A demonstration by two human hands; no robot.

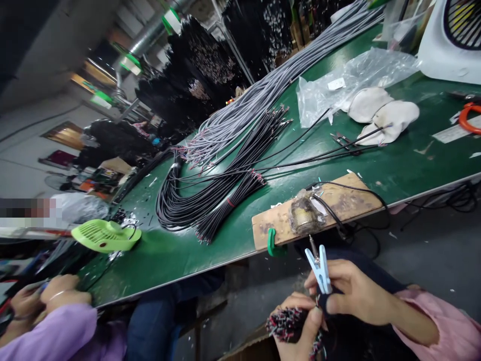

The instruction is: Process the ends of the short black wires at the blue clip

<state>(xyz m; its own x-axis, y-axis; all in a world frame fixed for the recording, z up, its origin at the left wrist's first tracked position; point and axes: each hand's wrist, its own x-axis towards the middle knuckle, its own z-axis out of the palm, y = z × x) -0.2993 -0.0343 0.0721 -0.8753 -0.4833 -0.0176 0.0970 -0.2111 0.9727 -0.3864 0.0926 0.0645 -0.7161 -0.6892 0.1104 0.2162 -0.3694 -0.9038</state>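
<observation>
My left hand [300,321] is closed around a bundle of dark cables [285,323], whose red, white and black wire ends stick out in a tuft. Close beside it, my right hand [349,291] pinches a light blue clothes peg [319,271] together with something dark. A thin pointed metal tip [312,245] rises between the peg's arms, towards the table edge; what it belongs to is partly hidden by my fingers. Just beyond lies a wooden board [265,228] carrying a yellowish, tape-wrapped lump [303,214], with a green clamp [271,242] at its near edge.
Black cable bundles [210,195] and long grey cables [263,95] cover the green table [225,250]. White gloves [391,113], a plastic bag [319,95], orange-handled scissors [468,119] and a white fan [451,45] lie right. A green fan [107,235] and a co-worker's hands [56,293] are left.
</observation>
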